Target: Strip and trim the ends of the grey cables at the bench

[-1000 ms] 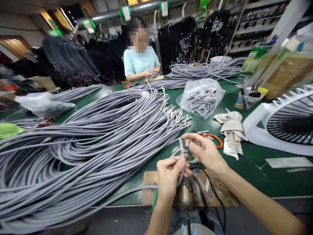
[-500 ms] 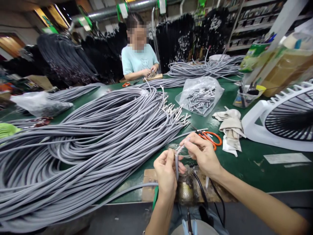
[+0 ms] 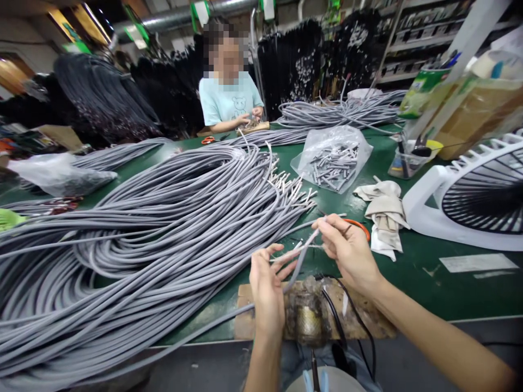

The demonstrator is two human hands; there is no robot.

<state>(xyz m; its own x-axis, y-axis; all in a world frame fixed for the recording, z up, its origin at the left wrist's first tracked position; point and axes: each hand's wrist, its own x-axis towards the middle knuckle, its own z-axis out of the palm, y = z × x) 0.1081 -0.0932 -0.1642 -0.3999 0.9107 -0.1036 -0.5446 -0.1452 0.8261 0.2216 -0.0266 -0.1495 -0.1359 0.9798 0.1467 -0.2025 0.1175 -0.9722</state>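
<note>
A grey cable [image 3: 302, 258] runs up from the bundle's near side, past my left hand, to my right hand. My right hand [image 3: 352, 251] pinches its end between thumb and fingers. My left hand [image 3: 267, 288] has its fingers spread and loosened, with the cable passing across them and partly hidden behind the palm. Thin pale strands show between the two hands. Under them, a worn wooden board [image 3: 363, 316] carries a grimy block with a brass-coloured face [image 3: 308, 321]. Orange-handled scissors [image 3: 362, 226] lie partly hidden behind my right hand.
A big bundle of grey cables [image 3: 171, 228] fills the left of the green table. Beyond my hands lies a clear bag of short grey pieces [image 3: 333, 163]. Crumpled gloves [image 3: 382, 212] and a white fan [image 3: 433, 212] are on the right. A person [image 3: 231, 103] works opposite.
My left hand has let go its pinch near the cable's end and moved slightly left, fingers spreading. My right hand has moved right, now with the cable end drawn toward it.
</note>
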